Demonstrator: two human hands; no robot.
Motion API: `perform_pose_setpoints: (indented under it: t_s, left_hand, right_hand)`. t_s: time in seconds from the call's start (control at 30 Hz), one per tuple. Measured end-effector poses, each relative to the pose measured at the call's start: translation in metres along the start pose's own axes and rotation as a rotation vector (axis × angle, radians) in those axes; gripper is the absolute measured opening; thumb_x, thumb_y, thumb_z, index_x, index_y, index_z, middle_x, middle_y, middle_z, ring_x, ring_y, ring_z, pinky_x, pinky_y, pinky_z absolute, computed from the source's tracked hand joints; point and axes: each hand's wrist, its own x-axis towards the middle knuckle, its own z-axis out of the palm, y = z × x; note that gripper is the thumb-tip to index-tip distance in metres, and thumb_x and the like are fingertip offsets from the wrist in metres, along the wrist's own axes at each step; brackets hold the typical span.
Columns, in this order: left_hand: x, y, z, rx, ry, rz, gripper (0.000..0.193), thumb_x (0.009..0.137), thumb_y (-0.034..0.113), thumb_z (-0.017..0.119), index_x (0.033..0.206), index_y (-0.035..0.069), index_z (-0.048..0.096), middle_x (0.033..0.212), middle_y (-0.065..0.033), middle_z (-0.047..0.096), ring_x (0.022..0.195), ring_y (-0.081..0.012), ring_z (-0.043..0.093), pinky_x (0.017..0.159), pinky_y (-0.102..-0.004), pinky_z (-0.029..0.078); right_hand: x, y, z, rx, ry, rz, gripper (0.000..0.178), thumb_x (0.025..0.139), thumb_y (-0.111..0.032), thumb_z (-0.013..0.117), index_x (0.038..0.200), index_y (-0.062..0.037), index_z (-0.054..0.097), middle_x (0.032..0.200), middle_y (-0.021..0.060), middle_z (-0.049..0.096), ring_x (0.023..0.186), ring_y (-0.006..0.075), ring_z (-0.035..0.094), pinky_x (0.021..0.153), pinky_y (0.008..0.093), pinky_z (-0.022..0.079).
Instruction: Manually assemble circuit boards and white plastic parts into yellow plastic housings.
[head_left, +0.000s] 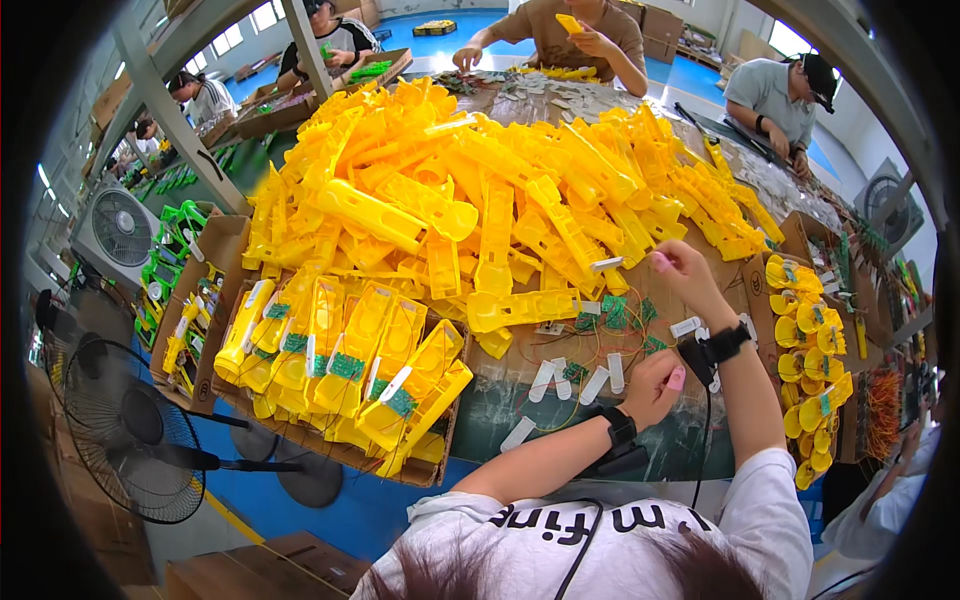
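My left hand [652, 390] hovers low over the bench with its fingers curled together and a pink cover on one fingertip. Farther off, my right hand [692, 280] is raised beside the heap of yellow plastic shells [400, 190], its fingers pinched and one tip also pink. What either hand holds, if anything, is too small to make out. Between and left of them lie small green circuit boards [615, 312] with thin wires and several white oblong plastic pieces [594, 386]. One yellow shell [525, 308] lies at the heap's near edge.
At left, a cardboard box [445, 455] holds yellow shells fitted with boards. Stacked yellow pieces [800, 340] and orange wires [882, 410] stand at right. A black fan [135, 430] is beside the bench at left. Other people [575, 40] work across the bench.
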Motion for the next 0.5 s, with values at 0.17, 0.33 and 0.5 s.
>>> perform_pose_setpoints:
  t_s: [0.17, 0.33, 0.5]
  left_hand:
    - [0.001, 0.001, 0.000, 0.003, 0.012, 0.075, 0.014, 0.082, 0.009, 0.045, 0.073, 0.000, 0.047, 0.068, -0.0115, 0.044, 0.059, -0.0263, 0.044, 0.052, -0.0314, 0.035]
    - [0.001, 0.003, 0.000, 0.037, 0.002, 0.036, 0.014, 0.083, 0.011, 0.045, 0.074, 0.000, 0.048, 0.068, -0.0116, 0.045, 0.060, -0.0275, 0.046, 0.053, -0.0324, 0.036]
    - [0.000, 0.001, 0.000, 0.041, -0.018, 0.019, 0.015, 0.082, 0.012, 0.045, 0.073, 0.001, 0.047, 0.067, -0.0113, 0.044, 0.061, -0.0277, 0.045, 0.053, -0.0331, 0.035]
  right_hand:
    - [0.041, -0.024, 0.040, -0.015, -0.181, -0.198, 0.025, 0.077, -0.023, 0.062, 0.086, -0.0006, 0.057, 0.081, 0.0065, 0.059, 0.078, 0.0167, 0.056, 0.073, 0.0280, 0.042]
    - [0.055, -0.037, 0.074, -0.506, -0.127, -0.343, 0.040, 0.068, -0.037, 0.067, 0.086, -0.0033, 0.059, 0.077, 0.0106, 0.059, 0.079, 0.0296, 0.056, 0.077, 0.0347, 0.042]
    - [0.064, -0.043, 0.063, -0.441, -0.219, -0.128, 0.035, 0.072, -0.033, 0.065, 0.086, -0.0020, 0.058, 0.070, 0.0062, 0.059, 0.072, 0.0235, 0.057, 0.067, 0.0305, 0.044]
